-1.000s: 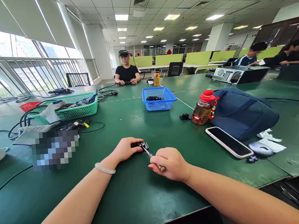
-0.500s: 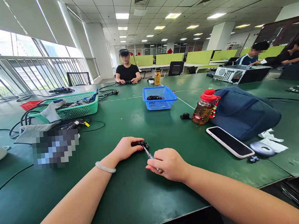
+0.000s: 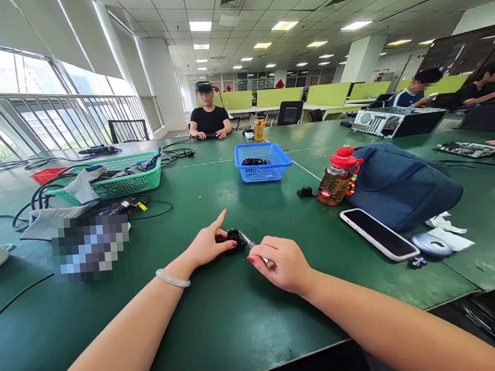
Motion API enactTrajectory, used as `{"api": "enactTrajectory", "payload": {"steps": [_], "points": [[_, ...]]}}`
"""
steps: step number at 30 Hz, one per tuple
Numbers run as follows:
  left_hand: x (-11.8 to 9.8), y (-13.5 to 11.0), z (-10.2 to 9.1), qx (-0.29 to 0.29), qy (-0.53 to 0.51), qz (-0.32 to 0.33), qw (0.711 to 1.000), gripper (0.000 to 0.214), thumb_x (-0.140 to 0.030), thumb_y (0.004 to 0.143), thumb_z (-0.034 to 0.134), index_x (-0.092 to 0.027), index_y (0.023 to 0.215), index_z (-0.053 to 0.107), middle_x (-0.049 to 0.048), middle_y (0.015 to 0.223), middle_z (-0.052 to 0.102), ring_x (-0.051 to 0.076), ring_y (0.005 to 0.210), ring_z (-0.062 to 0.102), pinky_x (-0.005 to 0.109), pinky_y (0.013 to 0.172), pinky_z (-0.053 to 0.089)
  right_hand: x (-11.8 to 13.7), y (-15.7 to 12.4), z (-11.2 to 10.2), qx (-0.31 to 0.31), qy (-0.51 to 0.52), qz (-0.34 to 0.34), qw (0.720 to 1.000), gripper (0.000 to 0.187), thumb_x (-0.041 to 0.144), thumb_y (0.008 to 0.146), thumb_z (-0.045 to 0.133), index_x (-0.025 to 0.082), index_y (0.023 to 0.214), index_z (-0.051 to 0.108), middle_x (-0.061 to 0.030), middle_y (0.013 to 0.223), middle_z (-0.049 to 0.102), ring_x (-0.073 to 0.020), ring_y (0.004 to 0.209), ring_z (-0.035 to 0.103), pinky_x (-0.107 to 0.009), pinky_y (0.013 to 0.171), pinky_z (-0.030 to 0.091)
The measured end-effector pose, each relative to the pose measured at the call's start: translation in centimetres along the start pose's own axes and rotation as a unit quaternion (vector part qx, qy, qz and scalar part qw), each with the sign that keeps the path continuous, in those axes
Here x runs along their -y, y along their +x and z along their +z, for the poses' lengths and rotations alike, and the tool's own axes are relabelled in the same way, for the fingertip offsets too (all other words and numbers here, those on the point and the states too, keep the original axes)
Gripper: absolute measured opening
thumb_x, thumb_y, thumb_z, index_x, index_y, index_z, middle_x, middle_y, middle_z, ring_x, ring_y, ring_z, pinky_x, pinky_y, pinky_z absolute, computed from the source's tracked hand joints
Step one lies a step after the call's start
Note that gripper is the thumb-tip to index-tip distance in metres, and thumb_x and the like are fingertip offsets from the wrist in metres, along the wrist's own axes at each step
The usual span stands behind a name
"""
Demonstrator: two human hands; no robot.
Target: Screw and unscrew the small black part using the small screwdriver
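My left hand (image 3: 211, 242) grips a small black part (image 3: 235, 238) low over the green table (image 3: 224, 330), its index finger lifted and pointing away. What kind of part it is I cannot make out. In my right hand (image 3: 281, 261) is a screwdriver (image 3: 248, 241) with a clear handle, its end showing below my fingers. The screwdriver's shaft slants up and left to the right side of the black part; whether the tip touches it is too small to tell.
A blue basket (image 3: 265, 173) with black pieces stands ahead, a green basket (image 3: 127, 186) with gloves and cables at left. To the right are a small black piece (image 3: 306, 192), a red-lidded bottle (image 3: 335, 184), a navy bag (image 3: 406, 187) and a phone (image 3: 379, 234). A person (image 3: 209, 120) sits opposite.
My left index finger has lifted off the black part, which is turned to show another side. The screwdriver and my right hand have shifted slightly right. Another person's hand has appeared at far right.
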State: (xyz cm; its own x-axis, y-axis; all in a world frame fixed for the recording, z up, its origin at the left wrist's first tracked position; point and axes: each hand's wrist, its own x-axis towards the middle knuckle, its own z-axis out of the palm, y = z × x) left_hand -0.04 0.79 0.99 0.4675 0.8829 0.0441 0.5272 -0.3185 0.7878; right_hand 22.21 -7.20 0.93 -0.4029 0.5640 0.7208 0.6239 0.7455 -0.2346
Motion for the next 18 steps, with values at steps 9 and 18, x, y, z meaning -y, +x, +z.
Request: {"api": "enactTrajectory", "payload": {"steps": [9, 18], "points": [[0.27, -0.05, 0.3, -0.004, -0.045, 0.015, 0.999, 0.12, -0.036, 0.071, 0.075, -0.025, 0.156, -0.009, -0.0028, 0.084, 0.066, 0.016, 0.082, 0.062, 0.035, 0.086, 0.047, -0.44, 0.13, -0.23, 0.005, 0.083, 0.021, 0.996, 0.036, 0.035, 0.098, 0.045, 0.019, 0.077, 0.069, -0.0001, 0.062, 0.056, -0.0093, 0.055, 0.049, -0.021, 0.056, 0.039], [0.35, -0.07, 0.34, 0.009, -0.062, 0.013, 0.998, 0.125, -0.034, 0.071, 0.076, -0.025, 0.154, -0.016, 0.0007, 0.093, 0.07, 0.017, 0.088, 0.064, 0.039, 0.093, 0.046, -0.58, 0.04, 0.16, 0.07, 0.084, 0.02, 0.994, 0.035, 0.039, 0.098, 0.044, 0.02, 0.085, 0.07, -0.0016, 0.071, 0.061, -0.0106, 0.061, 0.053, -0.022, 0.06, 0.042]]}}
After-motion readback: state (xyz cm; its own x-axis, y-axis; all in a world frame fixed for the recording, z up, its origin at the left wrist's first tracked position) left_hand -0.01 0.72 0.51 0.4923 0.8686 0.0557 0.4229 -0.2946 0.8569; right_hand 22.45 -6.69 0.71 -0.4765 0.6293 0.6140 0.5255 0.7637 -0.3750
